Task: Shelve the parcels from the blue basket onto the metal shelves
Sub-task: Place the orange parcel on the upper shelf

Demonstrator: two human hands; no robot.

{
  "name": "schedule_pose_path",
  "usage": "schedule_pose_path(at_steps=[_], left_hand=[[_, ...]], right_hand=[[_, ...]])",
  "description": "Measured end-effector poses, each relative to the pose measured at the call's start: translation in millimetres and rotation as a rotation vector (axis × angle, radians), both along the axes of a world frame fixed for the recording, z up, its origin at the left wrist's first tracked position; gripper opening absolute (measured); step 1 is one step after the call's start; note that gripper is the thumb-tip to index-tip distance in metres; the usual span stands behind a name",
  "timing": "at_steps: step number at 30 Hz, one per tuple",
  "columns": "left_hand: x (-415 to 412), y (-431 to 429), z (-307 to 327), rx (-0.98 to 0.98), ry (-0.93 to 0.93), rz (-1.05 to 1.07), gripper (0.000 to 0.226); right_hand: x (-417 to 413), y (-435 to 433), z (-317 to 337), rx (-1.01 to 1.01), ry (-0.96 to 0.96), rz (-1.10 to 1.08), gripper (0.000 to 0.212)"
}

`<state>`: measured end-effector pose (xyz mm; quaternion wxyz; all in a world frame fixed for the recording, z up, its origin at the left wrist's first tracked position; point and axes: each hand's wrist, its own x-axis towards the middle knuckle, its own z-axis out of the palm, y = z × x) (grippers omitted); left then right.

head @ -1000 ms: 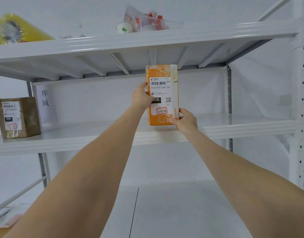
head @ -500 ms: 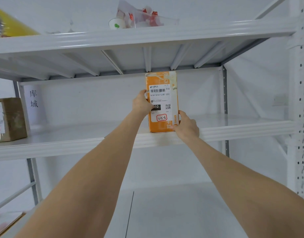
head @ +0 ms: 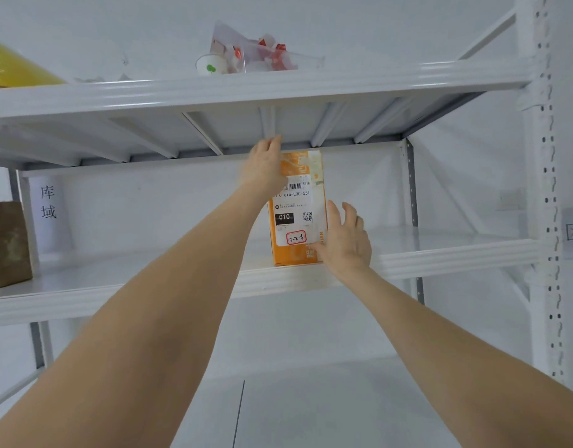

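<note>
1. The left hand is laid against the upper left corner of the tall orange cardboard parcel, with its fingers straight and nothing gripped.
2. The right hand is held flat with its fingers spread at the parcel's lower right edge, apparently touching it, and it too is uncurled.
3. The parcel is stood upright on the white metal middle shelf, close to the front lip, with its printed label turned outward. The flat hands are judged to be steadying so narrow a box against toppling, with the label left readable.
4. Well apart to the left on the same shelf, a brown cardboard box is seen beside a white paper sign.
5. On the upper white shelf, a paper cup, a clear plastic bag of sachets and a yellow wrapped item are kept.
6. White walls are seen behind and a perforated white upright post at the right. The blue basket is not in view.
</note>
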<state>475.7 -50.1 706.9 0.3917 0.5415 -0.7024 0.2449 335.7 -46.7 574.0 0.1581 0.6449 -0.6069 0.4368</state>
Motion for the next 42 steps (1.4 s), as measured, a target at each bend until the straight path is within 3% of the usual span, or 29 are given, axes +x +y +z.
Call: schedule_pose_path(at_steps=[3, 8, 10, 15, 20, 24, 30, 42], left_hand=[[-7.5, -2.7, 3.2, 0.001, -0.123, 0.039, 0.078], [-9.1, -8.1, 6.2, 0.019, -0.224, 0.094, 0.066], [-9.3, -9.9, 6.1, 0.009, -0.223, 0.103, 0.062], [-9.5, -15.8, 7.1, -0.011, -0.222, 0.117, 0.056], [-9.1, -25.3, 8.2, 0.005, -0.214, 0.117, 0.058], [-7.6, -34.5, 7.0, -0.003, -0.217, 0.128, 0.061], [-2.8, -52.9, 5.3, -0.009, -0.227, 0.131, 0.060], [3.9, -80.1, 4.1, 0.009, -0.185, 0.092, 0.059]], right_hand=[[3.6, -1.9, 1.1, -0.077, 0.198, 0.020, 0.082], [8.5, -1.5, -2.1, 0.014, 0.261, 0.114, 0.066], [10.3, 2.6, -1.9, 0.034, 0.157, 0.174, 0.057], [15.5, -0.8, 1.5, -0.017, 0.099, 0.174, 0.045], [19.9, -5.7, 3.4, 0.047, 0.006, 0.171, 0.043], [21.9, -16.2, 0.0, 0.082, 0.097, 0.195, 0.054], [31.4, -27.4, 8.8, 0.143, -0.248, 0.279, 0.038], [35.0, -52.7, 13.4, 0.145, -0.099, 0.242, 0.034]])
